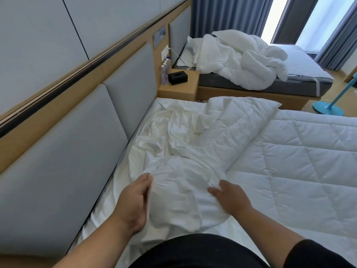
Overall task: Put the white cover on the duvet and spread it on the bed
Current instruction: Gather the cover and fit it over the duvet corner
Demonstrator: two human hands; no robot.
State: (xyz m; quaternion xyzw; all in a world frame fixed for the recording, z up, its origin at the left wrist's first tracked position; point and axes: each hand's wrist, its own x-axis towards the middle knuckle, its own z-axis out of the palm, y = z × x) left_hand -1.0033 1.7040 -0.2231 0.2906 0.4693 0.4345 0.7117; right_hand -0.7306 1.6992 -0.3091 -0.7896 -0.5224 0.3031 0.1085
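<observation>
A quilted white duvet [286, 159] lies spread over the near bed, its head end folded back in a thick roll. The thin, wrinkled white cover [173, 132] is bunched along the headboard side and drawn over the duvet's near corner [181, 194]. My left hand [133, 202] holds the left side of that covered corner, thumb up and fingers tucked behind the cloth. My right hand [229, 198] grips the cover on the corner's right side, fingers curled into the fabric.
A grey padded headboard [63, 151] runs along the left. Beyond the bed stands a wooden nightstand [181, 88] with a black tissue box [177, 76] and water bottles [164, 73]. A second bed [301, 62] holds crumpled bedding [239, 59]. A blue fan base [328, 110] stands on the floor.
</observation>
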